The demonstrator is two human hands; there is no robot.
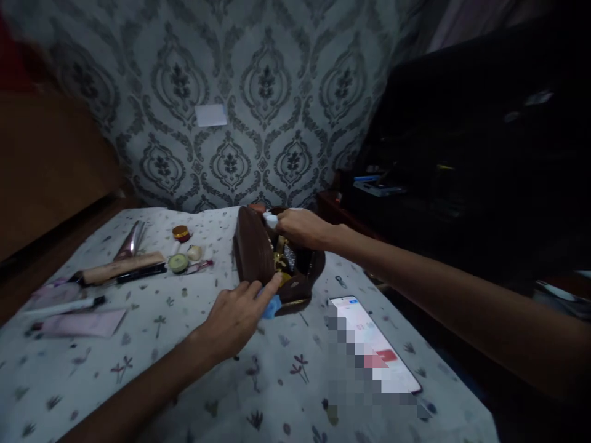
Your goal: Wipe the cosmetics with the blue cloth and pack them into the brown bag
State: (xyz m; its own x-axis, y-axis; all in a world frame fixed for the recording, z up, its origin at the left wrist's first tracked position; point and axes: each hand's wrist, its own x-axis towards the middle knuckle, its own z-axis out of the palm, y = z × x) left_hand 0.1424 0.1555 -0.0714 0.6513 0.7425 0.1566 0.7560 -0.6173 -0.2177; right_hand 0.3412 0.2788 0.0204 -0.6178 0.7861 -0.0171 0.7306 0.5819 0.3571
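Note:
A brown zip bag (253, 249) stands unzipped on the patterned cloth, with gold-coloured items (279, 261) inside. My left hand (236, 315) grips its near edge, the index finger stretched over the rim and the thumb hidden. A crumpled light-blue piece (271, 307) shows just below those fingers. At the far side of the opening, my right hand (300, 226) has its fingers curled closed over the bag. A white round-topped item (271, 219) is right at its fingertips; whether they pinch it is hidden.
Left of the bag lie a gold-lidded jar (181, 233), a green round compact (178, 263), a pink tube (83, 323), a silvery tube (130, 240) and a long beige tube (122, 267). A lit phone (376, 344) lies at right. Behind is a patterned wall (265, 80).

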